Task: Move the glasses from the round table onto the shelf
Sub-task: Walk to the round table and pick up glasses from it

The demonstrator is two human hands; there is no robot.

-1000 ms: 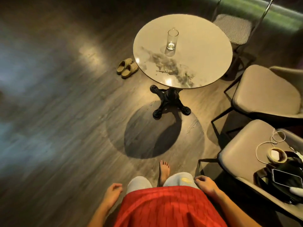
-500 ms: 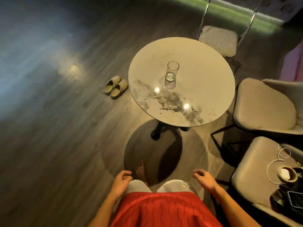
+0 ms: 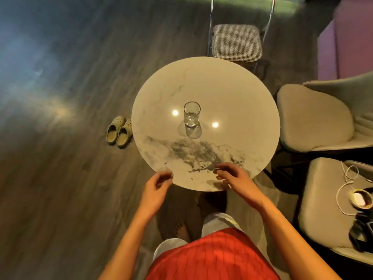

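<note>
One clear drinking glass (image 3: 191, 114) stands upright near the middle of the round marble table (image 3: 242, 93), with a little water in its bottom. My left hand (image 3: 156, 188) hovers at the table's near edge, fingers loosely curled and holding nothing. My right hand (image 3: 234, 177) is over the near part of the tabletop, fingers apart and holding nothing. Both hands are well short of the glass. No shelf is in view.
A checked stool (image 3: 237, 42) stands behind the table. Two padded chairs (image 3: 314, 116) are on the right; the nearer chair (image 3: 323, 199) holds a cable, a small dish and dark items. A pair of clogs (image 3: 119, 132) lies on the wooden floor to the left.
I have walked up to the table, which now fills the middle of the view. Both hands rose from my hips and reached forward to the table's near edge.
</note>
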